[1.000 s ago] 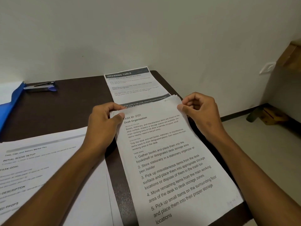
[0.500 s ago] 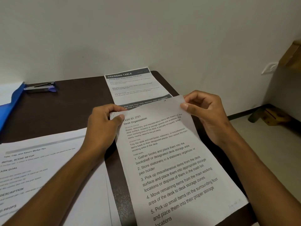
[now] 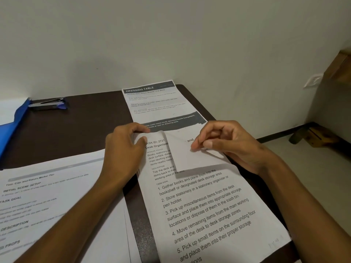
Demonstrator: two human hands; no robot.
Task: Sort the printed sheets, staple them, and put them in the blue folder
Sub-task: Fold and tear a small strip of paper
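Right hand [image 3: 226,147]: thumb and forefinger pinch the top right corner of the top sheet [image 3: 187,156], which is folded toward the person, blank back showing; the other fingers curl loosely above it.
Left hand [image 3: 124,149]: holds the top left corner of the stack [image 3: 205,211], thumb on the printed face, fingers curled over the far edge.
Stack: lies on the desk [image 3: 79,130] between the two hands, long axis running from the person toward the wall, tilted a little to the right; the near end reaches the desk's near edge.
Key relation: the lifted corner is at the stack's far right, directly in the right hand, so that hand looks the one to peel the sheet, along the long axis or off to a side; the left hand seems placed to pin the rest.
Far sheet [image 3: 157,103]: beyond the stack, headed "DRESSING TABLE", its near edge tucked under the stack's far edge.
Left pile [image 3: 49,202]: left of the stack, a strip of bare desk between them.
Stapler [image 3: 48,105]: far left of the stack, near the wall, well apart from both hands, left hand nearer.
Folder [image 3: 11,130]: blue, just left of the stapler, at the frame's edge.
Stage: sorting, by my reading; nothing visibly stapled.
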